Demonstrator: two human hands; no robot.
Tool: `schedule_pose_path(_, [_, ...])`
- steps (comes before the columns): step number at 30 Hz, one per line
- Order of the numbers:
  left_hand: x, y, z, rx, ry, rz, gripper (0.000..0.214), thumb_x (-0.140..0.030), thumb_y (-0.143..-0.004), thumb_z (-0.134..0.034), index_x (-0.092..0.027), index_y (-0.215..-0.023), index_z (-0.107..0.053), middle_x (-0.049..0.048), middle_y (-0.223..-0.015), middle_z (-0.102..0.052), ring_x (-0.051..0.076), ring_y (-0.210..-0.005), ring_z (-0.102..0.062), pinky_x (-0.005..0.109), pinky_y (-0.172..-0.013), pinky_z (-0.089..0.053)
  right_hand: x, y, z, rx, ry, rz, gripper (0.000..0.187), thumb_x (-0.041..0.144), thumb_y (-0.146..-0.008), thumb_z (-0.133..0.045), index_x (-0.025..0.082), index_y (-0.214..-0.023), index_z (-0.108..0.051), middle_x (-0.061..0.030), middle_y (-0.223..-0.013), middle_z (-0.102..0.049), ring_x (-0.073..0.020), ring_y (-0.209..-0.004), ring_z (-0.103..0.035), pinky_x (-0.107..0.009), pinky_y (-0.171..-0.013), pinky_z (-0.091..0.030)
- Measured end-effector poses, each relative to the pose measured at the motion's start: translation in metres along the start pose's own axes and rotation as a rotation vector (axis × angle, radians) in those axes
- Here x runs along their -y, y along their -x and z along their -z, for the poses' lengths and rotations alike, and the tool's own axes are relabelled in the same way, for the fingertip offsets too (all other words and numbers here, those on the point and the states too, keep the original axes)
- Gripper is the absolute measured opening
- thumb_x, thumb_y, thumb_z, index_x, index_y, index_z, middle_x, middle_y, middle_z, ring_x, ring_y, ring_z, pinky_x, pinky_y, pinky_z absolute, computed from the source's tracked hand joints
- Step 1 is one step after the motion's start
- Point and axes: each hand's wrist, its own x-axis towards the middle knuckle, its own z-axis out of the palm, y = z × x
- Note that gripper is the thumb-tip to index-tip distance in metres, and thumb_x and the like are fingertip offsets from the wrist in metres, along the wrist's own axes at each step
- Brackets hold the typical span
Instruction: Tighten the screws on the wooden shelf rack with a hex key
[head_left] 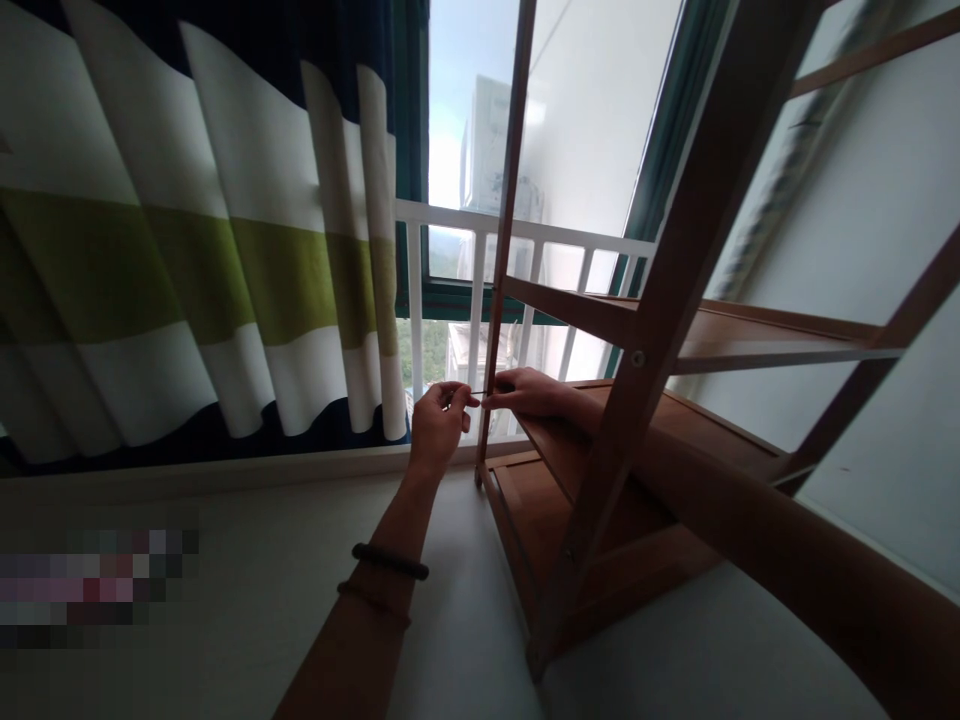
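Observation:
My left hand (pixel 441 418) has its fingers pinched on a thin dark rod (pixel 478 392), which looks like a hex key. The rod points right, at the slim upright post (pixel 504 240) of a brown wooden shelf rack (pixel 679 190). Reaching through the rack from the right, my right hand (pixel 529 392) is closed at that same post, fingertips against it beside the rod. Under the right hand, a middle shelf board (pixel 559 455) slopes down toward me. What the right palm covers is hidden. A round bolt head (pixel 637 358) shows on the nearer post.
A striped curtain (pixel 285 270) hangs at the left. Behind the rack are a white railing (pixel 450 215) and a window (pixel 446 60). A white wall (pixel 885 250) rises on the right. A blurred-out patch (pixel 90 580) lies on the pale floor (pixel 247 560).

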Motion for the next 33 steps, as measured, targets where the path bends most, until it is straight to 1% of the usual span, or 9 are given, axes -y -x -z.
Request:
schedule_pose_path(4, [0.005, -0.003, -0.001, -0.01, 0.232, 0.141, 0.029, -0.035, -0.072, -0.067, -0.011, -0.085, -0.057, 0.0065, -0.075, -0.07, 0.004, -0.044, -0.048, 0.02, -0.05, -0.042, 0.0, 0.001, 0.0, 0.008, -0.02, 0.01, 0.035, 0.047, -0.079, -0.057, 0.014, -0.09, -0.064, -0.0034, -0.084, -0.061, -0.0155, -0.077, -0.053, -0.024, -0.067, -0.039])
schedule_pose_path(8, [0.001, -0.005, 0.008, 0.055, 0.365, 0.247, 0.025, -0.033, -0.072, -0.07, -0.011, -0.082, -0.063, 0.006, -0.077, -0.071, 0.005, -0.052, -0.057, 0.017, -0.054, -0.046, 0.001, 0.002, 0.001, 0.012, -0.048, 0.019, 0.035, 0.047, -0.079, -0.057, 0.014, -0.089, -0.063, -0.0032, -0.084, -0.06, -0.0151, -0.076, -0.053, -0.024, -0.066, -0.039])
schedule_pose_path(12, [-0.002, -0.004, 0.025, 0.211, 0.423, 0.31, 0.025, -0.032, -0.076, -0.067, -0.011, -0.088, -0.068, 0.0108, -0.091, -0.072, 0.013, -0.076, -0.067, 0.02, -0.065, -0.051, 0.001, 0.002, 0.002, 0.015, -0.059, 0.032, 0.035, 0.046, -0.079, -0.058, 0.013, -0.09, -0.063, -0.004, -0.085, -0.061, -0.016, -0.078, -0.054, -0.024, -0.068, -0.039])
schedule_pose_path(15, [0.001, -0.003, 0.039, 0.419, 0.432, 0.289, 0.03, -0.028, -0.076, -0.069, -0.014, -0.102, -0.068, 0.0113, -0.111, -0.068, 0.018, -0.1, -0.064, 0.024, -0.08, -0.05, 0.001, 0.001, 0.002, 0.018, -0.058, 0.036, 0.035, 0.046, -0.078, -0.059, 0.014, -0.09, -0.064, -0.0043, -0.087, -0.062, -0.0164, -0.078, -0.054, -0.024, -0.068, -0.039])
schedule_pose_path(17, [0.006, -0.003, 0.045, 0.49, 0.401, 0.248, 0.035, -0.029, -0.076, -0.069, -0.018, -0.109, -0.065, 0.0107, -0.118, -0.065, 0.02, -0.108, -0.06, 0.029, -0.088, -0.048, 0.001, 0.0, 0.001, 0.012, -0.052, 0.034, 0.035, 0.046, -0.077, -0.06, 0.014, -0.091, -0.064, -0.0046, -0.087, -0.062, -0.0166, -0.079, -0.054, -0.025, -0.068, -0.039])
schedule_pose_path(20, [0.013, -0.006, 0.048, 0.444, 0.288, 0.186, 0.041, -0.035, -0.075, -0.07, -0.019, -0.112, -0.065, 0.0116, -0.117, -0.065, 0.022, -0.105, -0.061, 0.034, -0.089, -0.048, 0.0, -0.001, 0.001, 0.01, -0.047, 0.033, 0.037, 0.047, -0.077, -0.061, 0.014, -0.093, -0.065, -0.0044, -0.087, -0.063, -0.0164, -0.078, -0.055, -0.025, -0.069, -0.039])
schedule_pose_path(25, [0.018, -0.013, 0.047, 0.246, 0.063, 0.028, 0.046, -0.042, -0.067, -0.073, -0.016, -0.105, -0.068, 0.0106, -0.098, -0.071, 0.019, -0.085, -0.065, 0.032, -0.075, -0.051, -0.001, -0.001, 0.001, 0.015, -0.029, 0.015, 0.038, 0.049, -0.076, -0.062, 0.013, -0.087, -0.065, -0.0036, -0.08, -0.062, -0.0155, -0.073, -0.054, -0.025, -0.066, -0.038])
schedule_pose_path(29, [0.011, -0.014, 0.048, 0.191, -0.03, -0.046, 0.038, -0.04, -0.061, -0.078, -0.017, -0.091, -0.074, 0.0071, -0.086, -0.072, 0.018, -0.079, -0.063, 0.029, -0.072, -0.05, -0.001, -0.001, 0.001, 0.011, -0.022, 0.008, 0.037, 0.048, -0.076, -0.062, 0.014, -0.089, -0.065, -0.0047, -0.085, -0.063, -0.0163, -0.077, -0.055, -0.025, -0.068, -0.039])
schedule_pose_path(33, [0.003, -0.013, 0.049, 0.16, -0.103, -0.133, 0.032, -0.037, -0.055, -0.081, -0.02, -0.081, -0.075, 0.004, -0.085, -0.07, 0.018, -0.082, -0.062, 0.028, -0.077, -0.047, -0.001, -0.001, 0.001, 0.008, -0.015, 0.002, 0.037, 0.047, -0.076, -0.062, 0.015, -0.096, -0.065, -0.0052, -0.092, -0.064, -0.0177, -0.082, -0.056, -0.025, -0.071, -0.04])
